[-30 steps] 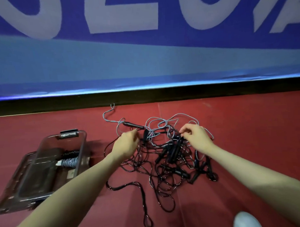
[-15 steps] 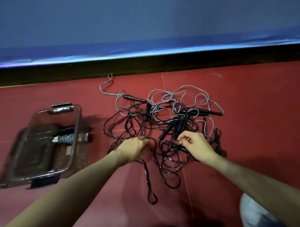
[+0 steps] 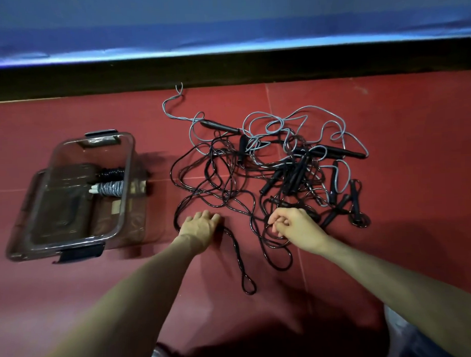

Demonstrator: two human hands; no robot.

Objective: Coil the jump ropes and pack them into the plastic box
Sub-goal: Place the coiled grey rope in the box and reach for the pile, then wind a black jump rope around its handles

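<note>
Sorting has not yet produced a free rope: the jump ropes (image 3: 269, 171) lie in one tangled heap on the red floor (image 3: 400, 113), black and grey cords crossing, black handles bunched toward the right. The plastic box (image 3: 69, 200) stands just left of the heap and already holds two coiled ropes.

Handling, as judged: the cords are light, limp and springy, and will drag neighbours if pulled. A handle is the firmer place to take hold.

The left hand (image 3: 200, 227) rests flat on a black strand at the heap's near edge, fingers extended, gripping nothing. The right hand (image 3: 297, 228) has its fingers curled, pinching a black cord.

Compared with a second ago, both hands have drawn back from the heap's far side to its near edge.
</note>
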